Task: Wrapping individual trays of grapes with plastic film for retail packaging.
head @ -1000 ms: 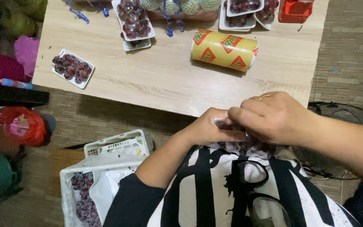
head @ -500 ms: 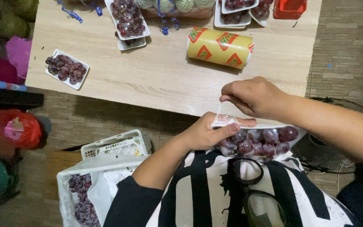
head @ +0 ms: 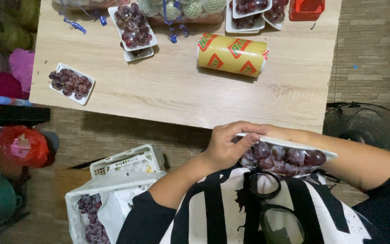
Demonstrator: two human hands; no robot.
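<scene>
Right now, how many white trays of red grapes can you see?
5: one held by the left hand at the lap, one far left, a stacked one, two top right, cropped.

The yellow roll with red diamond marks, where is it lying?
The yellow roll lies on the wooden table, toward its far right, just in front of the white trays of dark grapes.

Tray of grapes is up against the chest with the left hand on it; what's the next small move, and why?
Probably tuck the film under the tray's near edge. The left hand presses on the white tray of red grapes, tilted against the shirt; the right hand is hidden behind the tray, and the yellow wrap roll lies apart on the table.
</scene>
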